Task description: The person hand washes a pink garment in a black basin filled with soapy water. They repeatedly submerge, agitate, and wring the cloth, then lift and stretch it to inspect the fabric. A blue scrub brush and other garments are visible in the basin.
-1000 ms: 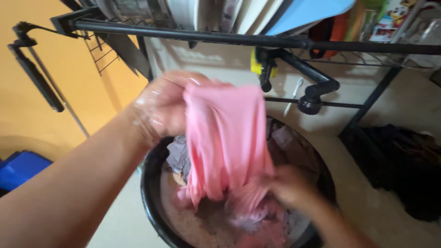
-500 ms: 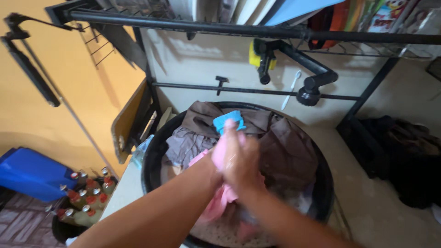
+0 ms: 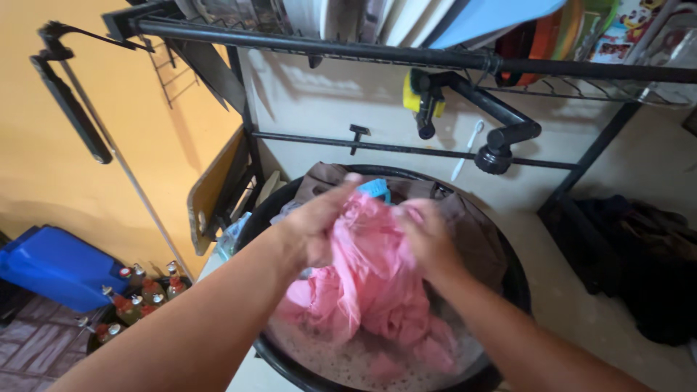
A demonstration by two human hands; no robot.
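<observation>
— Cloth first: where does the pink garment (image 3: 370, 290) lie from your hands?

— Right in them. Your left hand (image 3: 316, 229) and right hand (image 3: 428, 236) both sit on its upper bunch, over the black basin (image 3: 243, 239), and the rest of the fabric hangs down and toward you into the sudsy water (image 3: 348, 359).

— So its long axis?

— Roughly top to bottom in the head view: from your knuckles down to the wet folds near the basin's front rim. The bunch between your 2 hands runs left to right.

— Which hand is nearer to it?

— Neither; both touch it. The left hand sits a little higher, its fingers reaching toward the blue item (image 3: 377, 189) just behind.

— And the grip?

— Each hand is closed on pink fabric, fingers curled into it, with the 2 hands close together but not touching; cloth shows between them.

— What lies around it?

— Brown clothes (image 3: 472, 232) are heaped at the back of the basin, touching the pink garment. A dark pile (image 3: 639, 254) lies well apart on the table to your right, and a black pipe (image 3: 501, 131) hangs above the basin.
</observation>
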